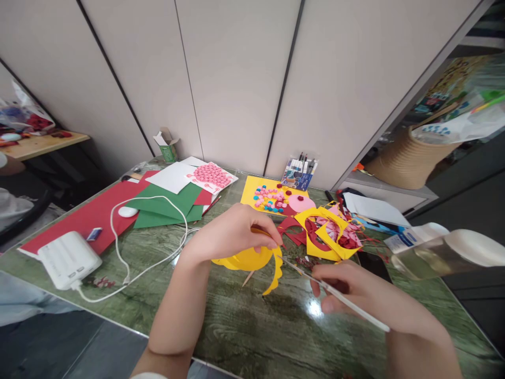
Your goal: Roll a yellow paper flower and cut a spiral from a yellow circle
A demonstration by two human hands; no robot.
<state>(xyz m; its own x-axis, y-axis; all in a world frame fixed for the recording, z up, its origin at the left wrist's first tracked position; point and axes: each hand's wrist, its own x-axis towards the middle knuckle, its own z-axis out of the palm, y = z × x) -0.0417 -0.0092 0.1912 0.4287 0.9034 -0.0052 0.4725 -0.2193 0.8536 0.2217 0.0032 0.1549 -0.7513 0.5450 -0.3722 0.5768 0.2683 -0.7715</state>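
Observation:
Pinched in my left hand (240,231) is a piece of yellow paper (240,259), rounded and partly hidden under the palm. A narrow curved strip (276,276) with a scalloped edge hangs down from its right side. My right hand (343,289) is closed around a slim, long tool (355,306) with a pale shaft and a thin greyish tip, whose exact kind I cannot make out. The tip points left and reaches close to the strip, near my left fingertips. Below the yellow paper, a small pointed wooden stick (248,278) shows on the table.
Yellow and red paper offcuts (329,234) lie behind my right hand, near a dark phone (374,266) and a clear bottle (422,260). A yellow sheet (252,189) carries small coloured balls. Leftward are green paper (169,208), a white power bank (69,259) and its cable.

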